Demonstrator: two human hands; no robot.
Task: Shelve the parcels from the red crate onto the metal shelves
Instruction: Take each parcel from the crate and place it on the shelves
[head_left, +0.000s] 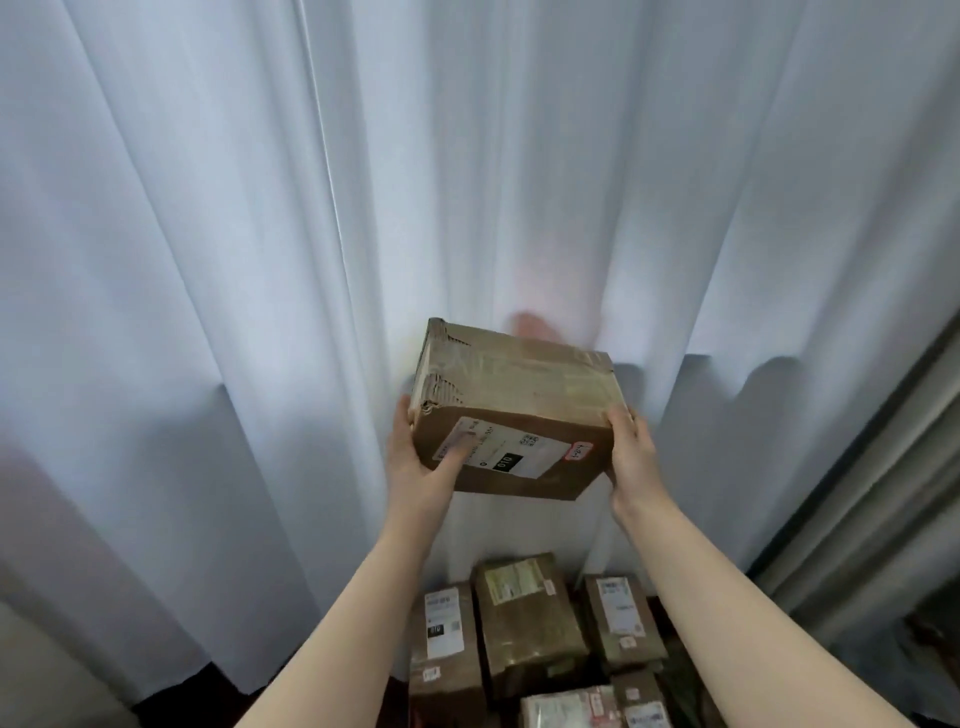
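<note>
Parcel (511, 410), long axis left-right, slightly tilted.

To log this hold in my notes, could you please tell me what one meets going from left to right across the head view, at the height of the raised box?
In order: left hand → held parcel → right hand → grey frame at the right edge.

One raised parcel (511, 405), five piled parcels (524, 623), one left hand (415, 457) and one right hand (631, 452) are counted.
</note>
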